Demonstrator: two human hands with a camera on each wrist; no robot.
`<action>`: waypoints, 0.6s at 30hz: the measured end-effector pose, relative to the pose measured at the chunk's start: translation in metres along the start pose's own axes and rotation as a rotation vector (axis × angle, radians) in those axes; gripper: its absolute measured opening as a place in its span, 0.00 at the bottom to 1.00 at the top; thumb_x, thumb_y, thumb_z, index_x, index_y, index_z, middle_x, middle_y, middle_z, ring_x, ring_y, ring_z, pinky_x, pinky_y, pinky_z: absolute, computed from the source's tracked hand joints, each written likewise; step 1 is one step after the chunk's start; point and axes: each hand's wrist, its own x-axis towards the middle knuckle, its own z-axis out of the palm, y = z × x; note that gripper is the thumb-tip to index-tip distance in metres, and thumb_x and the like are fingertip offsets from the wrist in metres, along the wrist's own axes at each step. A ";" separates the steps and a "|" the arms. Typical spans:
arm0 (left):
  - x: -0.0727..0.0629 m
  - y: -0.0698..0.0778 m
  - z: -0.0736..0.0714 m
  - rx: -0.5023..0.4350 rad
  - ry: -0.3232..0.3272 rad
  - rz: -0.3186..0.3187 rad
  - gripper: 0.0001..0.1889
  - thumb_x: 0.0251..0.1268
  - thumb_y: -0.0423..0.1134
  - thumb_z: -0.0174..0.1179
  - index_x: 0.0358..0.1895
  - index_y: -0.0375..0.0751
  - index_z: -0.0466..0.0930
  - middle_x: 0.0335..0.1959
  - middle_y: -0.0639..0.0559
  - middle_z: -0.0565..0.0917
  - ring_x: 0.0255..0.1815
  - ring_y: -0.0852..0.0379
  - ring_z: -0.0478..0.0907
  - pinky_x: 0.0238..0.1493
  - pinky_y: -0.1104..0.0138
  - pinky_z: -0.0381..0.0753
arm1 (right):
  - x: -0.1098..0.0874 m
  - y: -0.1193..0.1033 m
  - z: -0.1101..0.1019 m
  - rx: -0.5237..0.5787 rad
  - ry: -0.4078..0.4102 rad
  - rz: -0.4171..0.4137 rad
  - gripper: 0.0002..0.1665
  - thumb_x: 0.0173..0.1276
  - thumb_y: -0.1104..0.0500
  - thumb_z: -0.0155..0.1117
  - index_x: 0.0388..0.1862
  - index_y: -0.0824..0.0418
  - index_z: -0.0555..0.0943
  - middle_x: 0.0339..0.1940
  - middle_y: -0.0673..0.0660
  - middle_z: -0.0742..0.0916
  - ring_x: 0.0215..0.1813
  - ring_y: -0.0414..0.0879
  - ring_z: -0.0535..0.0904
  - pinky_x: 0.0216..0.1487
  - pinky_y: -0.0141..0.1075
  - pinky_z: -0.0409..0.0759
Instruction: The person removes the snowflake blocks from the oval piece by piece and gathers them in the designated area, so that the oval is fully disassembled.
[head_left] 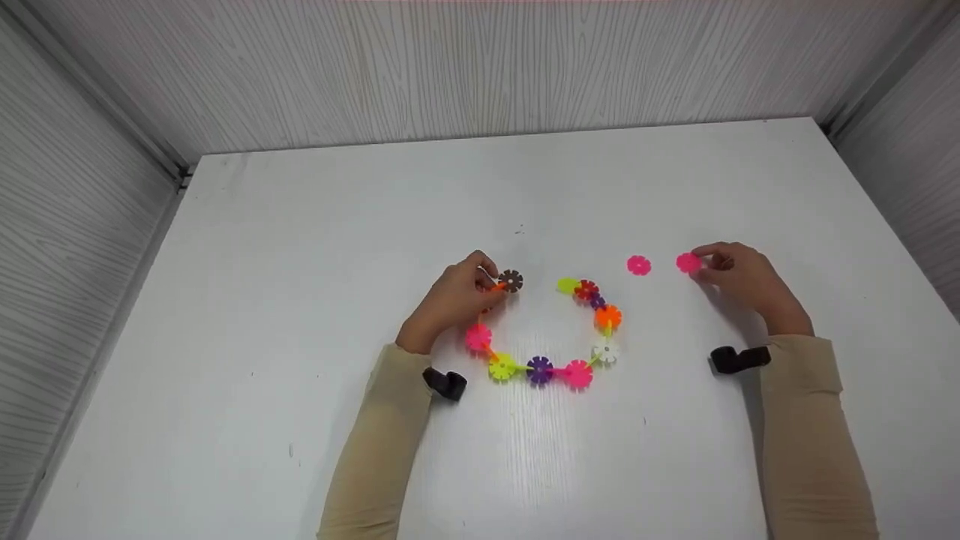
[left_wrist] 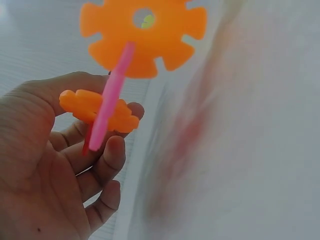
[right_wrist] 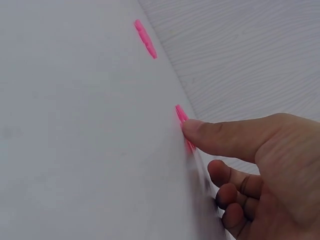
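Observation:
My left hand (head_left: 455, 296) holds the left end of a curved chain of flower-shaped plastic interlocking discs (head_left: 577, 373). A brown notched disc (head_left: 514, 288) sticks out past the fingertips. Close up in the left wrist view, the thumb and fingers are around a small orange disc (left_wrist: 120, 116), with a pink disc (left_wrist: 113, 90) edge-on before it and a larger orange disc (left_wrist: 175, 32) nearer the camera. To the right, my right hand (head_left: 742, 279) pinches a pink disc (head_left: 685, 262) by its edge at the table top; the thumb (right_wrist: 220, 134) covers part of it.
Another pink disc (head_left: 639, 265) lies flat, left of the right hand. The chain's other end finishes in a yellow disc (head_left: 566, 286) beside a red one (head_left: 586, 289). Pale wood-grain panels (head_left: 480, 67) stand behind and beside the white table (head_left: 225, 300).

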 end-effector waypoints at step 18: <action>-0.001 0.005 -0.004 0.078 0.002 0.012 0.10 0.64 0.40 0.59 0.42 0.38 0.80 0.38 0.46 0.82 0.34 0.56 0.73 0.35 0.70 0.72 | -0.002 -0.006 -0.007 0.021 0.042 -0.015 0.27 0.71 0.50 0.58 0.66 0.59 0.71 0.52 0.63 0.75 0.53 0.54 0.69 0.41 0.33 0.71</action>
